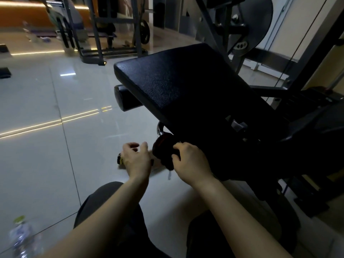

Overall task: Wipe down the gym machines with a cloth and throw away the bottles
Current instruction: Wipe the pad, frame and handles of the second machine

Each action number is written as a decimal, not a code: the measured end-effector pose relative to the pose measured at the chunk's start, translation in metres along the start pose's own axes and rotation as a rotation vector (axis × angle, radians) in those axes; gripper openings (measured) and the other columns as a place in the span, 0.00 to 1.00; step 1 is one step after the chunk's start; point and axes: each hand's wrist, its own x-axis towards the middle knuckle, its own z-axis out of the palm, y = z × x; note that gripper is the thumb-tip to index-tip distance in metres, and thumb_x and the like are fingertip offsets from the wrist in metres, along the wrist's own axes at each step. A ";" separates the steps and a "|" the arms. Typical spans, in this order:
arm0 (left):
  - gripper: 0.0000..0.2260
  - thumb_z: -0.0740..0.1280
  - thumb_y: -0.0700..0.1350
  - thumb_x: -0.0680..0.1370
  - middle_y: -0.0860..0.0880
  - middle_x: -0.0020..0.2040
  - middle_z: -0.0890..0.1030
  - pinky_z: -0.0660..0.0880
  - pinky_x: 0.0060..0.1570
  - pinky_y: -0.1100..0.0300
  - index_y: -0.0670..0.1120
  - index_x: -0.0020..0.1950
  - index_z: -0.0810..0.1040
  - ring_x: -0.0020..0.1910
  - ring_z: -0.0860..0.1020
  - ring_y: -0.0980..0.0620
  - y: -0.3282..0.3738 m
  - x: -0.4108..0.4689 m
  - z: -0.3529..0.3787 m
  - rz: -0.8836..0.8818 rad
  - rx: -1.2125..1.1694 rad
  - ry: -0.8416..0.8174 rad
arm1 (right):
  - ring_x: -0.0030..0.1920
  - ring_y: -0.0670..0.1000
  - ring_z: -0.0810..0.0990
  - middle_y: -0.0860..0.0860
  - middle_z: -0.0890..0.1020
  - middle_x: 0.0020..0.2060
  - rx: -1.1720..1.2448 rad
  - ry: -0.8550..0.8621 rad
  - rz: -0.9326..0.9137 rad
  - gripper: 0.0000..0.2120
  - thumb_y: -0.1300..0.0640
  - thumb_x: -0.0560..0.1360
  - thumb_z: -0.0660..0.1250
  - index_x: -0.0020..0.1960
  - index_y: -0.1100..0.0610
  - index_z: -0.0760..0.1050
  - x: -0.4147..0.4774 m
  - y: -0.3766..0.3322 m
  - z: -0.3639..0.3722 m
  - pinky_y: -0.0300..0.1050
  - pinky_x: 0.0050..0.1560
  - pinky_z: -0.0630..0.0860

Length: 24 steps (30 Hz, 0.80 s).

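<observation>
Head view shows open tiled floor (55, 146) at left, a plastic bottle (21, 237) lying at its lower-left edge. Left hand (135, 161) hovers half-curled, holding nothing. Right hand (189, 162) grips a dark cloth (165, 155) against the machine handle beneath the padded bench (176, 81) front edge.

The machine's pad (176, 84) is black, leather-like upholstery with a fine pebbled grain and a dull sheen, and the roller (123, 98) beneath it looks like smooth matt foam or vinyl. A dark, soft cloth (165, 155) sits on a handle below a polished chrome bar (159, 127). The floor (55, 108) is pale, glossy tile, and the bottle (20, 237) is clear, crinkled plastic.
</observation>
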 end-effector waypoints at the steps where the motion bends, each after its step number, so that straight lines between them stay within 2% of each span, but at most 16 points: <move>1: 0.11 0.70 0.54 0.78 0.46 0.47 0.81 0.79 0.45 0.49 0.46 0.49 0.77 0.46 0.80 0.46 0.006 -0.010 0.003 0.016 0.016 -0.090 | 0.57 0.57 0.79 0.55 0.80 0.57 -0.006 0.003 -0.017 0.14 0.56 0.80 0.62 0.63 0.58 0.77 0.002 0.001 -0.001 0.53 0.57 0.77; 3: 0.14 0.69 0.54 0.79 0.46 0.39 0.82 0.76 0.38 0.53 0.44 0.46 0.80 0.39 0.81 0.47 0.019 -0.023 0.016 -0.054 -0.006 -0.340 | 0.53 0.56 0.80 0.55 0.82 0.53 -0.004 0.016 -0.052 0.13 0.58 0.79 0.61 0.60 0.56 0.80 0.005 0.004 -0.002 0.46 0.49 0.78; 5: 0.12 0.68 0.49 0.80 0.41 0.42 0.83 0.78 0.37 0.53 0.40 0.52 0.80 0.38 0.82 0.45 0.026 -0.026 0.039 -0.199 -0.076 -0.459 | 0.47 0.54 0.81 0.53 0.83 0.46 0.005 0.078 -0.052 0.11 0.59 0.78 0.61 0.54 0.55 0.81 0.007 0.004 -0.010 0.36 0.37 0.70; 7: 0.17 0.68 0.50 0.75 0.40 0.47 0.84 0.82 0.40 0.51 0.40 0.58 0.77 0.41 0.83 0.44 0.024 -0.025 0.062 -0.285 -0.127 -0.365 | 0.41 0.55 0.81 0.53 0.83 0.41 0.012 0.277 -0.006 0.09 0.58 0.76 0.62 0.48 0.55 0.81 0.019 0.007 -0.024 0.39 0.34 0.69; 9: 0.24 0.66 0.56 0.69 0.40 0.50 0.83 0.83 0.48 0.43 0.43 0.60 0.74 0.46 0.84 0.43 0.012 -0.022 0.078 -0.251 -0.155 -0.236 | 0.38 0.56 0.80 0.53 0.82 0.38 -0.002 0.451 0.049 0.08 0.56 0.75 0.61 0.43 0.56 0.79 0.038 0.016 -0.032 0.44 0.34 0.71; 11: 0.27 0.64 0.62 0.69 0.42 0.49 0.82 0.82 0.49 0.42 0.44 0.59 0.73 0.47 0.83 0.45 -0.003 -0.020 0.088 -0.151 -0.173 -0.178 | 0.38 0.57 0.81 0.54 0.82 0.38 -0.041 0.477 0.097 0.09 0.55 0.76 0.59 0.43 0.56 0.77 0.055 0.027 -0.028 0.45 0.34 0.71; 13: 0.30 0.61 0.69 0.72 0.45 0.48 0.83 0.82 0.46 0.47 0.45 0.59 0.75 0.47 0.83 0.47 0.002 -0.025 0.086 -0.095 -0.160 -0.165 | 0.38 0.57 0.81 0.54 0.82 0.38 -0.096 0.464 0.129 0.09 0.54 0.77 0.57 0.45 0.56 0.75 0.064 0.034 -0.016 0.44 0.33 0.68; 16: 0.27 0.55 0.67 0.81 0.46 0.46 0.83 0.77 0.44 0.53 0.45 0.54 0.78 0.47 0.82 0.47 0.001 -0.018 0.088 -0.093 -0.188 -0.102 | 0.37 0.56 0.80 0.54 0.81 0.38 -0.169 0.466 0.093 0.09 0.54 0.77 0.56 0.46 0.56 0.73 0.068 0.038 -0.007 0.44 0.32 0.66; 18: 0.28 0.53 0.68 0.82 0.46 0.47 0.82 0.78 0.46 0.53 0.44 0.54 0.77 0.48 0.81 0.47 0.002 -0.016 0.089 -0.230 -0.245 -0.069 | 0.37 0.56 0.80 0.53 0.80 0.37 -0.174 0.475 0.074 0.07 0.55 0.77 0.57 0.45 0.56 0.72 0.067 0.039 -0.006 0.43 0.32 0.65; 21: 0.30 0.55 0.70 0.80 0.46 0.48 0.82 0.79 0.41 0.56 0.44 0.58 0.75 0.44 0.82 0.48 0.004 -0.017 0.087 -0.579 -0.581 -0.151 | 0.37 0.54 0.79 0.52 0.80 0.38 -0.163 0.491 0.063 0.06 0.56 0.77 0.58 0.45 0.56 0.72 0.065 0.041 -0.006 0.42 0.33 0.63; 22: 0.31 0.57 0.71 0.78 0.46 0.50 0.83 0.81 0.43 0.54 0.45 0.61 0.75 0.45 0.83 0.47 0.005 -0.017 0.086 -0.637 -0.672 -0.170 | 0.36 0.54 0.79 0.52 0.80 0.38 -0.151 0.497 0.059 0.07 0.56 0.77 0.57 0.46 0.56 0.72 0.066 0.042 -0.005 0.42 0.33 0.63; 24: 0.31 0.60 0.71 0.77 0.45 0.54 0.84 0.82 0.53 0.48 0.46 0.62 0.75 0.49 0.85 0.44 0.000 -0.021 0.085 -0.631 -0.700 -0.196 | 0.37 0.54 0.79 0.52 0.80 0.38 -0.130 0.509 0.052 0.08 0.55 0.77 0.55 0.46 0.56 0.72 0.066 0.042 -0.003 0.42 0.34 0.63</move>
